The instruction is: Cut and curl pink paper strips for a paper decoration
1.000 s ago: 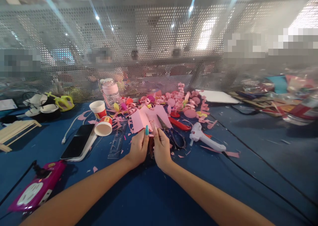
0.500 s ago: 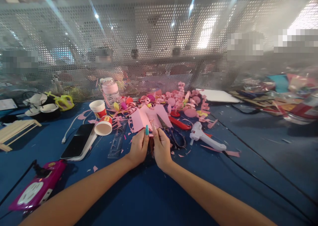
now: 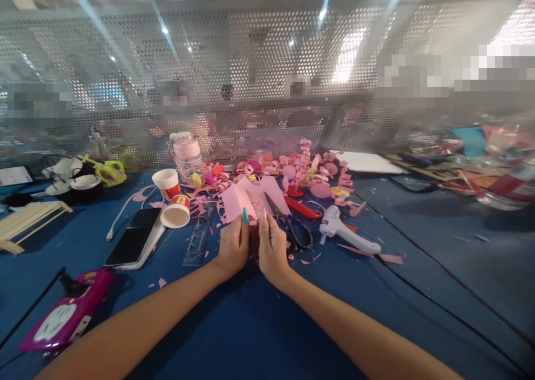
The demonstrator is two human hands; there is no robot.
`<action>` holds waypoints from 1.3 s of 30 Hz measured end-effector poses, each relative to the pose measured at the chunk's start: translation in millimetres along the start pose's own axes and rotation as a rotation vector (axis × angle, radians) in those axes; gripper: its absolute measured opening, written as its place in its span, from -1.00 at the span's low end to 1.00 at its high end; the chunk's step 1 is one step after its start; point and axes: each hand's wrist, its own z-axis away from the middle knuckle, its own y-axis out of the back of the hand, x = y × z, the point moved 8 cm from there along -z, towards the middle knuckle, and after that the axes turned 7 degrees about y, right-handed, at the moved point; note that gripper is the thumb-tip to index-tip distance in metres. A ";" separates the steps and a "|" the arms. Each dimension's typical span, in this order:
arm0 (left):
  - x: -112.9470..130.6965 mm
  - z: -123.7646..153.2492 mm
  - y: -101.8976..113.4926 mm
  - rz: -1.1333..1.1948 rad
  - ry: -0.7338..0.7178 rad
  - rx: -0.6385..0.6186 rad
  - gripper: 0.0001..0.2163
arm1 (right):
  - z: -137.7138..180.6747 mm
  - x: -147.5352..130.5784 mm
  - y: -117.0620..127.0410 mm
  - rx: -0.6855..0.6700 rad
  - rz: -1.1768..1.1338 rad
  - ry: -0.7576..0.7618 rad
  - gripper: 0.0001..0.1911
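Note:
My left hand (image 3: 233,245) and my right hand (image 3: 273,251) are side by side over the blue table. Their curled fingers and thumbs grip a small reddish-pink piece of paper (image 3: 253,222) from both sides, and its lower part is in shadow. Just beyond lie larger folded pink paper sheets (image 3: 235,203). Dark-handled scissors (image 3: 297,230) rest beside my right hand, blades over the pink sheet. A red-handled tool (image 3: 306,209) lies behind them. To the left of my left hand is a clear ruler (image 3: 197,236).
Pink paper curls and cutouts (image 3: 309,171) are heaped at the back. A white glue gun (image 3: 350,233) trails its cord rightward. On the left are paper cups (image 3: 175,213), a phone (image 3: 132,238), a bottle (image 3: 187,154) and a magenta power strip (image 3: 69,313). Perforated metal panel (image 3: 259,51) stands behind.
My hands have moved slightly apart at the thumbs, showing more of the reddish-pink paper between them. The view has shifted a little; the things on the table lie as before.

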 end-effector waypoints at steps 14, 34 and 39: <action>-4.7 -4.5 -4.7 0.227 0.053 -0.095 -0.73 | -4.1 -2.6 1.4 -0.068 0.162 0.043 -0.73; -27.6 -0.3 -46.0 0.909 0.519 -0.396 -0.69 | -10.6 15.9 -2.7 -0.096 -0.020 -0.065 -0.68; -19.4 -2.7 -41.7 0.848 0.396 -0.406 -0.72 | -7.9 19.8 -7.3 -0.112 -0.133 -0.105 -0.65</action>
